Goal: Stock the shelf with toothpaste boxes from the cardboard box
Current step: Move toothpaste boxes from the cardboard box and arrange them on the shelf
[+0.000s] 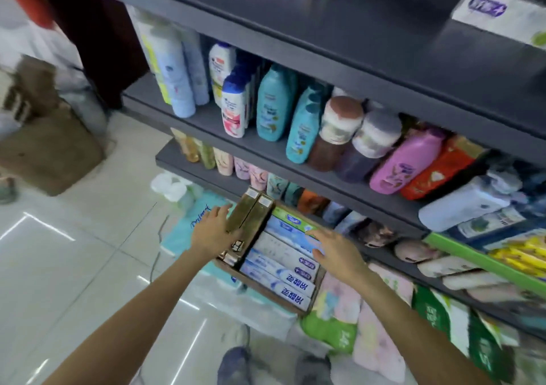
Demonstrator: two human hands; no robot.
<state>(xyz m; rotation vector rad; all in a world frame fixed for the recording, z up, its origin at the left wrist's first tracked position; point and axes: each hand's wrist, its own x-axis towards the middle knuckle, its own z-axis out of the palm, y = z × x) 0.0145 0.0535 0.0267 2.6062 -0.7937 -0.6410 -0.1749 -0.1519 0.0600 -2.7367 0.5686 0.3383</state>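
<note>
An open cardboard box [266,288] sits low in front of the shelving, packed with toothpaste boxes. Blue and white toothpaste boxes [283,262] lie in a row on its right side, with a green one [291,218] at the far end. Two gold toothpaste boxes [251,216] lie lengthwise on its left side. My left hand [214,231] rests against the left gold box, fingers curled around its side. My right hand [334,250] hovers spread over the blue boxes, holding nothing. The dark grey top shelf [339,27] is mostly bare.
The middle shelf holds shampoo and lotion bottles [271,104]. A white tissue pack [502,12] sits on the top shelf at right. Lower shelves hold small bottles and packets. Soft packs [375,325] lie on the tiled floor. A brown carton [50,145] stands at left.
</note>
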